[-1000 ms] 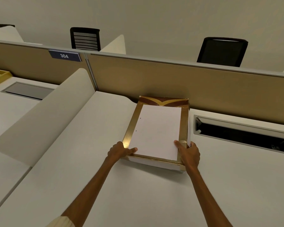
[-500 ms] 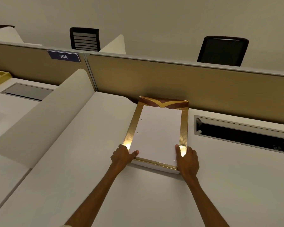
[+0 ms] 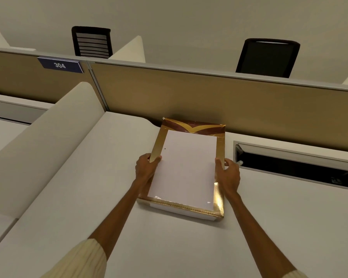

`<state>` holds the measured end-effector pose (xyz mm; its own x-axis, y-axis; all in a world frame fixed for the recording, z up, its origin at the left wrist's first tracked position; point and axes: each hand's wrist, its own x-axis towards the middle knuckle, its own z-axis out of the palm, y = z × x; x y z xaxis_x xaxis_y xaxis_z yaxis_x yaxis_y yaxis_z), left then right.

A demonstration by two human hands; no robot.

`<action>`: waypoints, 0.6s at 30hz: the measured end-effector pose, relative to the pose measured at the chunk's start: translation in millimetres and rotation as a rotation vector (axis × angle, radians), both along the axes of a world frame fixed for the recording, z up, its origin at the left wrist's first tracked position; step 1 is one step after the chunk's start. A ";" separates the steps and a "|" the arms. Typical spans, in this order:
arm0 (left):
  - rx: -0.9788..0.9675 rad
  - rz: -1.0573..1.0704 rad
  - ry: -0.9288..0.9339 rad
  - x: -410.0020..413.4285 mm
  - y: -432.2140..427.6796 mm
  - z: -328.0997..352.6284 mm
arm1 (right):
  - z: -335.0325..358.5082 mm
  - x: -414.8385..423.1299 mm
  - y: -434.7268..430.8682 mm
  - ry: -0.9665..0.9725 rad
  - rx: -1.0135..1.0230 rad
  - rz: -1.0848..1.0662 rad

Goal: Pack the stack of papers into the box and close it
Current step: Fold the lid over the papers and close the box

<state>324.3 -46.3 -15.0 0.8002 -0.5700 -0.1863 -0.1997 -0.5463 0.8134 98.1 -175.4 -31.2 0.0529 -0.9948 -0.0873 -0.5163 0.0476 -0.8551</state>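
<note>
A gold-lined box [image 3: 219, 146] with a brown and gold far end lies on the white desk [image 3: 100, 197], against the beige partition. A stack of white papers [image 3: 186, 167] lies flat inside it, with a small dot near its left edge. My left hand [image 3: 147, 168] grips the box's left wall about halfway along, thumb over the rim and touching the papers. My right hand [image 3: 229, 174] holds the right wall opposite, thumb on the gold rim and fingers outside. No lid is in view.
The beige partition [image 3: 209, 97] rises right behind the box. An open cable slot [image 3: 297, 167] is sunk into the desk just right of my right hand. A curved white divider [image 3: 38, 149] borders the desk on the left. Two black chairs stand beyond the partition.
Both hands slid from the box's near corners up along its sides to about halfway. The box and the papers stayed in place.
</note>
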 end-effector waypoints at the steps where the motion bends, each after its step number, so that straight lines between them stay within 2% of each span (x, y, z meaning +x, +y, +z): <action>1: -0.025 0.031 0.005 3.7 -8.0 0.9 | 1.5 5.7 -9.4 -0.027 0.008 -0.021; 7: -0.110 0.191 0.010 22.9 -53.4 3.2 | 11.9 32.7 -58.7 -0.164 0.011 -0.117; 14: -0.063 0.304 0.069 45.6 -85.4 -4.3 | 6.5 46.6 -93.6 -0.076 0.071 -0.252; 18: -0.062 0.294 0.068 52.3 -88.3 -11.3 | 4.7 47.9 -99.9 -0.040 0.090 -0.304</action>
<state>376.5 -134.6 -26.4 0.9195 -0.3278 -0.2169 0.0155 -0.5211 0.8533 146.0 -275.3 -26.5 -0.2406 -0.9539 -0.1795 -0.4330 0.2710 -0.8597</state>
